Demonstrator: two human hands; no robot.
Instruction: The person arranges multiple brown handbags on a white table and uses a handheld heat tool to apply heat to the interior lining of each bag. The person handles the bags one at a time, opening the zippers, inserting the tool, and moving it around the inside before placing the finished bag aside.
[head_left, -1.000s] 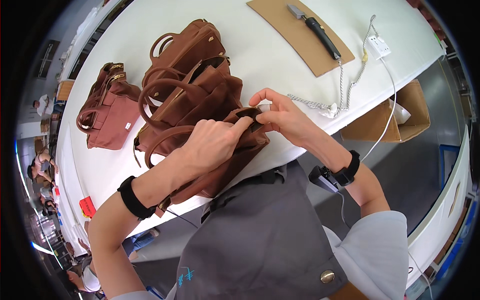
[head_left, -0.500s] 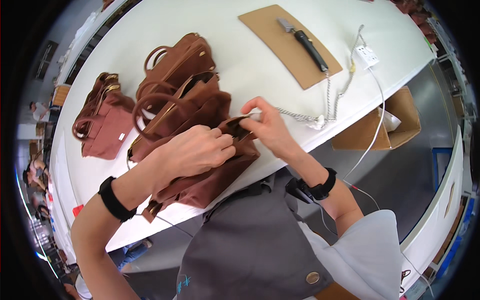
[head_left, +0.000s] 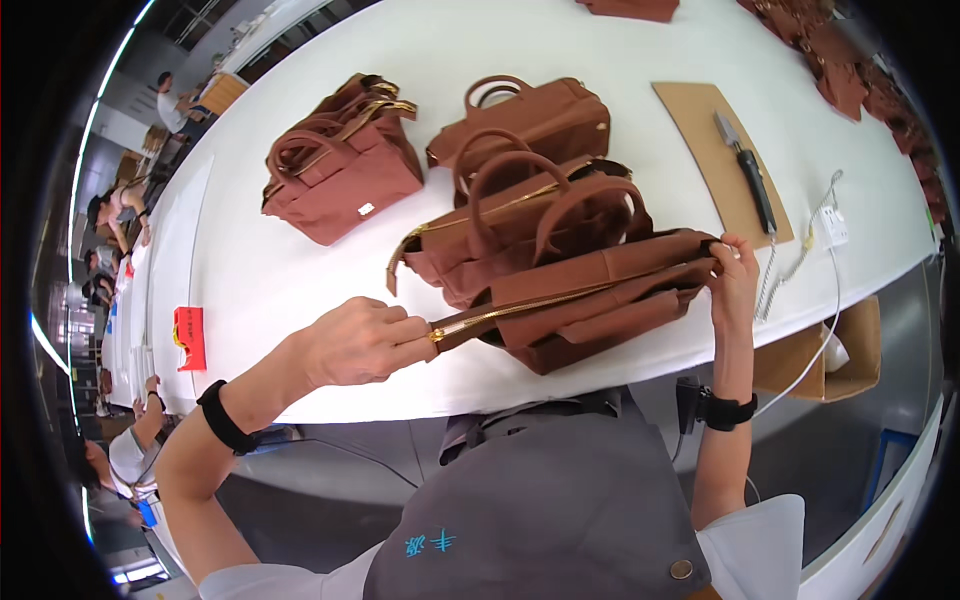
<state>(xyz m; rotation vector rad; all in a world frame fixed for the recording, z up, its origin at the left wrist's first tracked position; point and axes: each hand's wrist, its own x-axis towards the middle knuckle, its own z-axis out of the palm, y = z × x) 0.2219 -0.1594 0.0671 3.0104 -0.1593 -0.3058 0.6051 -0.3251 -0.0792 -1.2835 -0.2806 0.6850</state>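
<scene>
A reddish-brown handbag (head_left: 625,312) with a long gold-toothed zipper (head_left: 520,308) lies near the table's front edge, its top stretched sideways between my hands. My left hand (head_left: 365,342) is closed at the zipper's left end, by a gold metal piece; the fingers hide what exactly they pinch. At the other end, my right hand (head_left: 735,268) pinches the bag's upper right corner. Right behind it, another brown handbag (head_left: 440,255) with upright looped handles leans close, its zipper end hanging loose on the left.
Farther back sit a brown handbag (head_left: 560,120) and, to its left, more bags bunched together (head_left: 350,190). A black-handled tool (head_left: 757,190) with a coiled cord lies on cardboard (head_left: 700,150). A white power socket (head_left: 832,226), a red box (head_left: 189,338) and a floor carton (head_left: 855,350) flank the work.
My left hand has moved left and drawn the zipper end out; my right hand has moved right to the bag's far corner. The bag's top is now stretched straight, and the view has shifted.
</scene>
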